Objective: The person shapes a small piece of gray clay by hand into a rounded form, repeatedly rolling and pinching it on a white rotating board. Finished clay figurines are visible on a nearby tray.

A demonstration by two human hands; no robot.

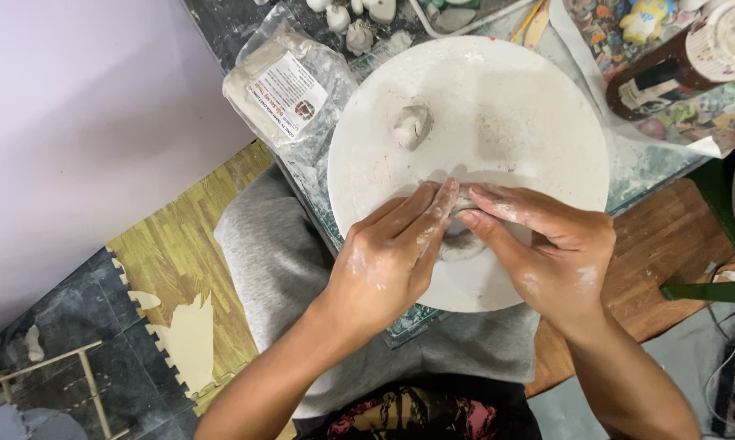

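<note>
L hand (388, 257) & R hand (559, 253) pinch clay lump (463, 241) between fingertips on round board (506, 106).

I'm looking down at a home craft corner for clay work: a clay-dusted round board (498, 114), a bagged clay block (279, 91) at the tabletop's left edge, small figurines (353, 18) along its far edge.

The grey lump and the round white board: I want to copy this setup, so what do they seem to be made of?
The grey lump looks like soft modelling clay: matt, dented, creased. The round white board looks rigid and smooth, perhaps plastic or coated wood, dusted with dry clay smears. Both hands, left hand and right hand, carry the same pale residue.
</note>
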